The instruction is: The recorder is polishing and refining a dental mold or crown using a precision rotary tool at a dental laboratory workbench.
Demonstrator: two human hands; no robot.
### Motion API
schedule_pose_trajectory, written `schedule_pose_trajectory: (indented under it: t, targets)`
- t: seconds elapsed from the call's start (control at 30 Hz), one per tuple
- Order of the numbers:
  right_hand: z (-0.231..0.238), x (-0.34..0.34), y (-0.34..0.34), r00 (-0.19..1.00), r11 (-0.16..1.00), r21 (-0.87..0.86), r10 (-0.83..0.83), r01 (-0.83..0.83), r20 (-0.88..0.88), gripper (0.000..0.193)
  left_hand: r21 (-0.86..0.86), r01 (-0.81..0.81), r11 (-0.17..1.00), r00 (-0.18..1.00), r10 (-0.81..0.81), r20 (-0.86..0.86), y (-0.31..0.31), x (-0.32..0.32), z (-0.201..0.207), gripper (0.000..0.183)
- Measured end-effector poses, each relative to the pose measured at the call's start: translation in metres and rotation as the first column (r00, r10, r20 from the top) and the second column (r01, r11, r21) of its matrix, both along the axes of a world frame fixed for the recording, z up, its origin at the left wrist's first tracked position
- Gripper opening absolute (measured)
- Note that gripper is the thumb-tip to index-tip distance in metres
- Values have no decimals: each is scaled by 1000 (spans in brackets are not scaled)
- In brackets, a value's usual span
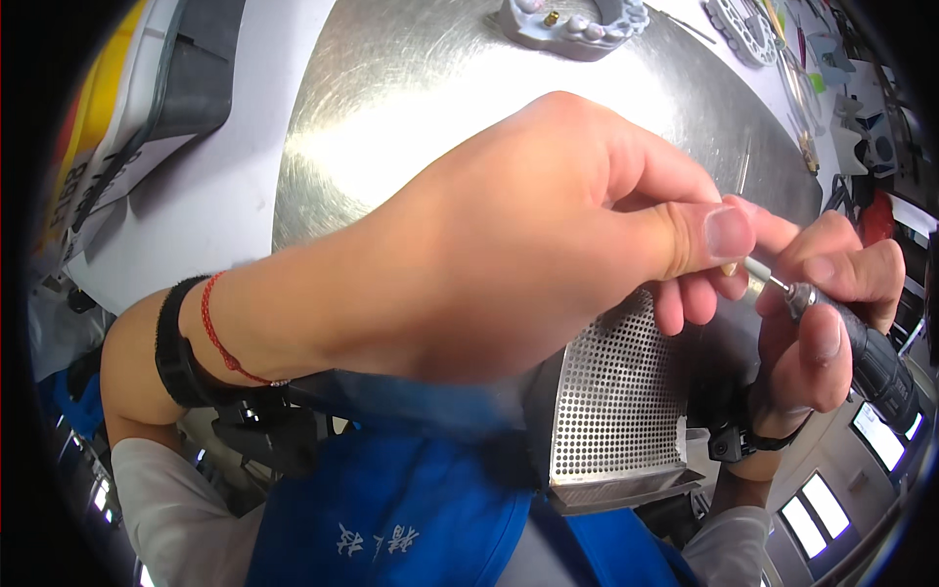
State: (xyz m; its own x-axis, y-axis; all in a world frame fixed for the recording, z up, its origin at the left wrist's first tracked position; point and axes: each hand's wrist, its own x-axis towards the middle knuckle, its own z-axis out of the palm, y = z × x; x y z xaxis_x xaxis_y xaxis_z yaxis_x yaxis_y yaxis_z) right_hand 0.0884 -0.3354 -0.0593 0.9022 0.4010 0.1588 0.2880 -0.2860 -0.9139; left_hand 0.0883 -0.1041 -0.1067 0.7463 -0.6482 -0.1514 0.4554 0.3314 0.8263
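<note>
My left hand [528,235] reaches across the middle, thumb and forefinger pinched together. A small yellowish piece [730,267] peeks out under the thumb tip; the fingers hide most of it, so its kind is unclear. On the right, my right hand [831,274] is wrapped round a black rotary handpiece [875,362], its metal nose pointing up and left. From the nose runs a thin shank with a pale grinding tip [757,269], which is at or very close to the yellowish piece. Contact between them cannot be made out.
Below the hands is a perforated metal grille [616,401]. A shiny round metal plate [411,127] covers the worktop, with a grey dental model [577,34] at its far edge. A grey bin [201,68] stands left; another light arch-shaped piece [743,31] and tools lie far right.
</note>
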Motion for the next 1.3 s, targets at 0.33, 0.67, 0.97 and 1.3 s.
schedule_pose_trajectory:
  t: [0.33,0.67,0.97,1.3]
  targets:
    - [-8,4,3,999,997,58,44,-46,26,31,1,-32,1000,999,32,-9,0,-4,-4,38]
    - [-4,4,2,998,999,9,49,-49,28,30,-23,-19,1000,1000,19,4,-1,-3,-3,37]
    - [-2,2,-4,998,999,-23,29,-28,58,29,9,-13,1000,1000,13,3,0,-3,0,38]
    - [-3,6,-3,991,992,-7,126,-126,39,31,-9,-1,1000,1000,1,-19,-1,-2,0,39]
